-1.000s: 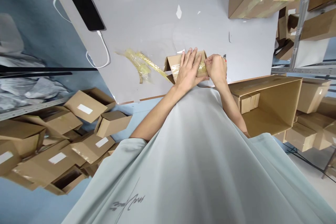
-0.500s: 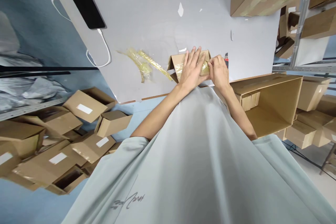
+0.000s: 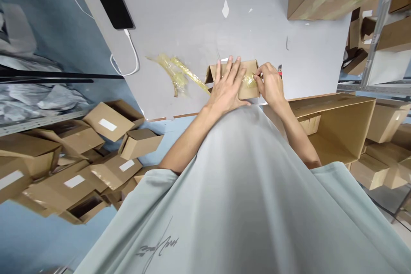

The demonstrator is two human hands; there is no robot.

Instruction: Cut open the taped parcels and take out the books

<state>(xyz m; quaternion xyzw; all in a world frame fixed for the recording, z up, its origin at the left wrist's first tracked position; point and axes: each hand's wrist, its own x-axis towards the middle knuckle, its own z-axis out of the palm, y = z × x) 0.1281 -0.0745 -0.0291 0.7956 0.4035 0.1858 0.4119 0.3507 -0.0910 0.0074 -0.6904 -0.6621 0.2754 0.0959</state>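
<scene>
While the left hand (image 3: 226, 87) lies flat, fingers spread, on the small matte cardboard box (image 3: 252, 91), the right hand (image 3: 272, 84), nearer its right end, pinches the glossy yellowish tape (image 3: 248, 80). The box runs left to right along the desk's (image 3: 199, 21) near edge; crinkled tape scraps (image 3: 170, 68) lie left.

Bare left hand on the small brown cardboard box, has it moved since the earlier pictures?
Yes: the left hand has moved left across the box, judged against the irregular white patch on the flat grey tabletop.
</scene>
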